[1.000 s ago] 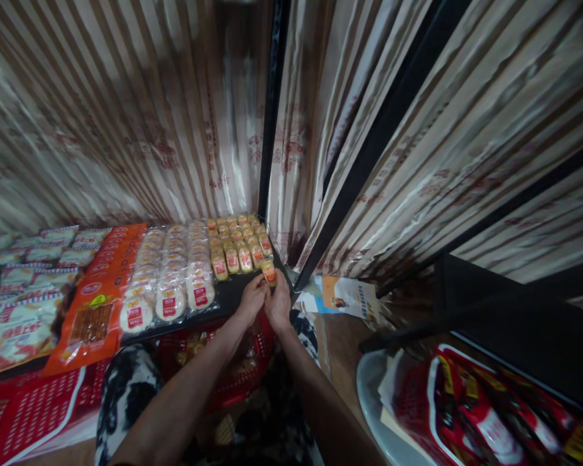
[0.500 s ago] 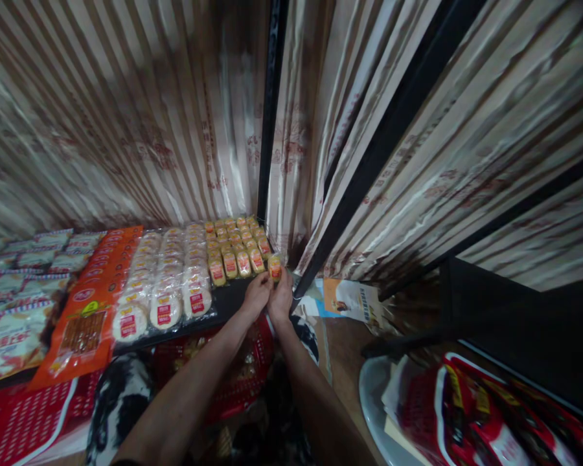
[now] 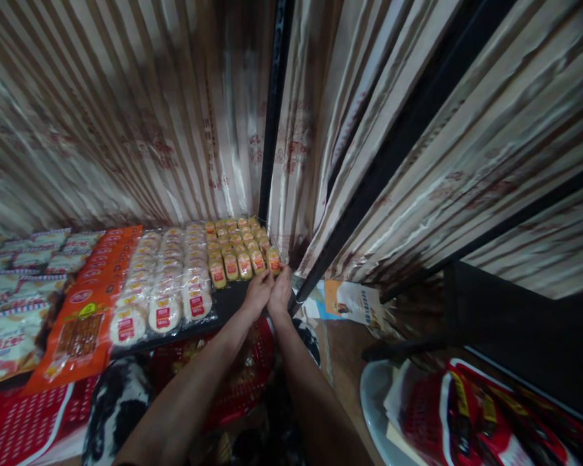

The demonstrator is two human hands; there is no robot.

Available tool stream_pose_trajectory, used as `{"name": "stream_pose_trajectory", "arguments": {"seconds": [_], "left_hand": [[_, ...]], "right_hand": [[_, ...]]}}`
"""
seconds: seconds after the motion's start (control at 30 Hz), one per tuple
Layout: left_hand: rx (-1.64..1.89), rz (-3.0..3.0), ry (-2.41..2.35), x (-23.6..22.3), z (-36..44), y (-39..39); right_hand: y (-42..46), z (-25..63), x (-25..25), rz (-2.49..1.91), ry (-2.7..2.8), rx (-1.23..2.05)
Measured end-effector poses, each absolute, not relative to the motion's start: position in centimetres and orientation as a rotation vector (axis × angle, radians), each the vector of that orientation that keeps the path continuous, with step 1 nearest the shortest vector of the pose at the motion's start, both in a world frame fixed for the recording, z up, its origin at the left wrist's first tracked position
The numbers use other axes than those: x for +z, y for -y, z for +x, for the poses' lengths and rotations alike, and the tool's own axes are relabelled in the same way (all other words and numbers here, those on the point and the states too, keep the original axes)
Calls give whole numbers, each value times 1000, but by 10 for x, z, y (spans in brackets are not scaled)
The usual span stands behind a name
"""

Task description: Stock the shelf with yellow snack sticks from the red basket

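Observation:
A small wrapped yellow cake with a red label stands at the right front end of the rows of like cakes. My left hand is closed, its fingertips at the cake's lower left edge. On the right side, my right hand has its fingers closed at the same cake's lower edge. Both hands are close together over the right end of the dark shelf. Left of the cakes are rows of round white wrapped biscuits with red labels.
Further left lie an orange snack bag and white snack bags. Below the shelf is a red basket with wrapped items. A black post rises just right of my hands. Red packets lie at lower right.
Both hands have moved slightly forward with the cake, which now stands closer against the end of the front row. The view has shifted a little.

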State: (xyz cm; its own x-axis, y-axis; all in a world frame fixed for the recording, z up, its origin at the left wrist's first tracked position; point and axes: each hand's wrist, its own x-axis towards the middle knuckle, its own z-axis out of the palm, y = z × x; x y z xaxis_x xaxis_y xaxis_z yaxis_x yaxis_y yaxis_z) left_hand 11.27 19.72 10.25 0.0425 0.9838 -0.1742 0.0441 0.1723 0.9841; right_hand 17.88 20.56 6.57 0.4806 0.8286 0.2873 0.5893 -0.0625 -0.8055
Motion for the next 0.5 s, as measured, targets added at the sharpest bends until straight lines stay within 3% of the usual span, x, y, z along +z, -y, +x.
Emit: {"name": "stream_pose_trajectory", "arguments": {"seconds": [0.5], "left_hand": [[1034, 1173, -1275, 97, 109, -200]], "right_hand": [[-218, 188, 57, -1642, 1354, 333]]}}
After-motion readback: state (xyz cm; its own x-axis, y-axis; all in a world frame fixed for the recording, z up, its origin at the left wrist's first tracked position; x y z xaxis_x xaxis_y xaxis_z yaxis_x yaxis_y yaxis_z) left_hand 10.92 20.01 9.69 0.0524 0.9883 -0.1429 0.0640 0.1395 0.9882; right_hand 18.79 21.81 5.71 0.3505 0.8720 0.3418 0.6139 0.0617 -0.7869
